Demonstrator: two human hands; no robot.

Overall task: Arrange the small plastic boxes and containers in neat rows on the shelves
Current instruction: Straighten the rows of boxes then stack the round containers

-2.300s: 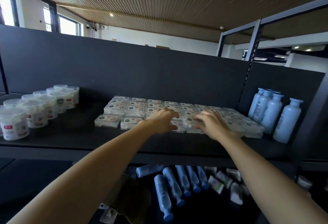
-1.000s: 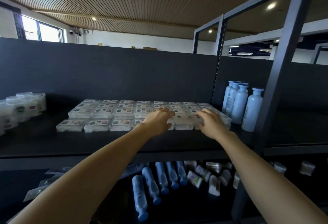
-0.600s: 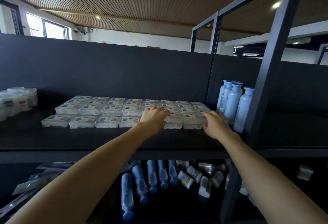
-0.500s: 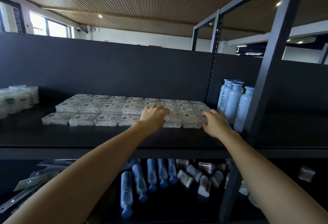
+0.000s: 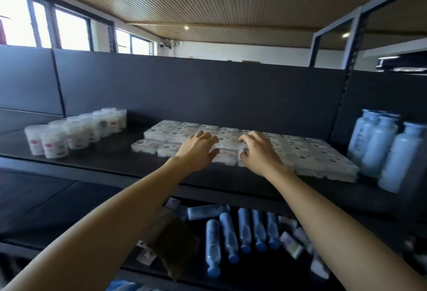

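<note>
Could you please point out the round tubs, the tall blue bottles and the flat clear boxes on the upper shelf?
round tubs [image 5: 54,144]: head view, side of the front tub.
tall blue bottles [image 5: 398,163]: head view, body of the nearest bottle.
flat clear boxes [image 5: 323,163]: head view, top of a front-row box.

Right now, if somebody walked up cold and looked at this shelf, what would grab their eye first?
Probably the two hands, left hand and right hand, resting on the grid of small clear plastic boxes in the middle of the black shelf. Next, the round white tubs in rows at the left end and the tall pale blue bottles standing at the right end.
</note>
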